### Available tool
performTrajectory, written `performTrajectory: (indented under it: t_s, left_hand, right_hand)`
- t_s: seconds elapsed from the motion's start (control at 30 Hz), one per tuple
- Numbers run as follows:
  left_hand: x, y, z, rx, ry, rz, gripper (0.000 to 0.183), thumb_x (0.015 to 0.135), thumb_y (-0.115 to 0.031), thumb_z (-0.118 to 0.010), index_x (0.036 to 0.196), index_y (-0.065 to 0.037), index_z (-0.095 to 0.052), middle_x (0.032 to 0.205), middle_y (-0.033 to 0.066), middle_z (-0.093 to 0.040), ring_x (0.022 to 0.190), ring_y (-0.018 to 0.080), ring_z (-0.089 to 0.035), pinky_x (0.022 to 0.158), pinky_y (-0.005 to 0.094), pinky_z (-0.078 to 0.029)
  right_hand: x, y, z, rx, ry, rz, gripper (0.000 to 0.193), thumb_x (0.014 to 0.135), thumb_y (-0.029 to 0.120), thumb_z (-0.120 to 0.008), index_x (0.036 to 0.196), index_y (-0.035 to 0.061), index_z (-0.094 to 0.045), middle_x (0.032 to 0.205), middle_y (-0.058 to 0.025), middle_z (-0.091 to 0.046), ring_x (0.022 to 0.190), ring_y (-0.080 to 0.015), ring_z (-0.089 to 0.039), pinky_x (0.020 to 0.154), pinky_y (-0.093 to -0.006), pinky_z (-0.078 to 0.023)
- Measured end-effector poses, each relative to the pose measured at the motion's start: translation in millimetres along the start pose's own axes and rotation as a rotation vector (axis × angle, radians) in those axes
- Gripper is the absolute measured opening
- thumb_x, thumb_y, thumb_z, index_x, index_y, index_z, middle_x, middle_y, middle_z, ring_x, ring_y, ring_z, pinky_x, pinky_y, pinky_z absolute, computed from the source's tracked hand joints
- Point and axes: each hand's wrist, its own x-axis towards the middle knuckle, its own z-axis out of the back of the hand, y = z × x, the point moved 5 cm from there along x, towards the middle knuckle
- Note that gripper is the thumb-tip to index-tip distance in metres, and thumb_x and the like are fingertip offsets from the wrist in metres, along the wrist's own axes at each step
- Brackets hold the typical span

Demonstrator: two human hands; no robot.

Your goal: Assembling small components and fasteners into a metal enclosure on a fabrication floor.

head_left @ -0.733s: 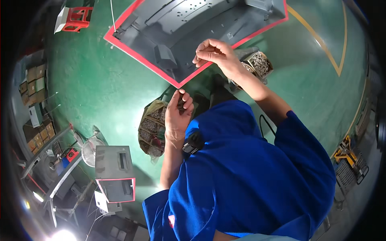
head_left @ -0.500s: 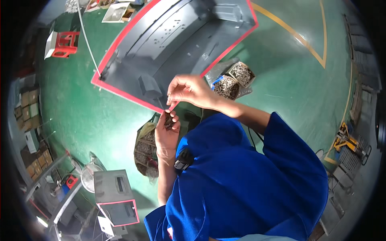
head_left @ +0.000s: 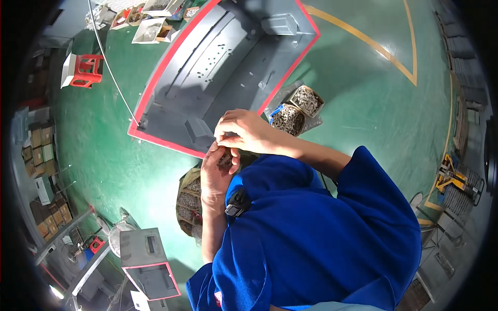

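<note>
My left hand (head_left: 215,179) curls around a handful of small metal parts (head_left: 225,161), too small to tell which kind. Fingers pinched, my right hand (head_left: 243,130) meets the fingertips of the left one; whatever sits in that pinch is hidden. Both hands are just at the near corner of a large grey metal cabinet shell (head_left: 220,90) with a red-edged rim. Small dark holes or dots mark its inner panel. Beside my right forearm are two boxes of small metal parts (head_left: 288,118).
Below my left hand lies an open bag (head_left: 188,205) of small parts. A smaller grey red-rimmed cabinet (head_left: 148,259) stands lower left, near a round fan (head_left: 122,236). A red stool (head_left: 87,71) is at far left. A yellow pallet jack (head_left: 450,176) stands at right.
My right hand has come down so its fingertips meet those of my left hand. The cabinet appears slightly shifted as the view moved.
</note>
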Motion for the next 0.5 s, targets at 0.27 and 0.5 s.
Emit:
performTrajectory:
  t_s: [0.27,0.5]
  left_hand:
    - [4.6,9.7,22.7,-0.089,0.074,0.014,0.029,0.096,-0.021,-0.035,0.109,-0.004,-0.054,0.091,0.0061,-0.061,0.079,0.0128,-0.058,0.065,0.0235,-0.046]
    - [7.1,16.3,49.9,-0.218,0.028,0.057,0.035,0.098,-0.023,-0.029,0.120,-0.003,-0.048,0.117,0.0117,-0.053,0.111,0.0207,-0.051,0.095,0.0336,-0.042]
  right_hand:
    - [-5.9,31.8,9.6,-0.158,-0.045,0.219,0.010,0.073,0.015,-0.069,0.074,0.0093,-0.061,0.084,-0.0002,-0.060,0.083,-0.0205,-0.057,0.076,-0.0348,-0.045]
    - [-22.7,39.6,-37.1,-0.521,0.203,0.458,0.013,0.076,0.016,-0.055,0.068,0.0069,-0.053,0.078,-0.0025,-0.051,0.088,-0.0185,-0.051,0.086,-0.0360,-0.038]
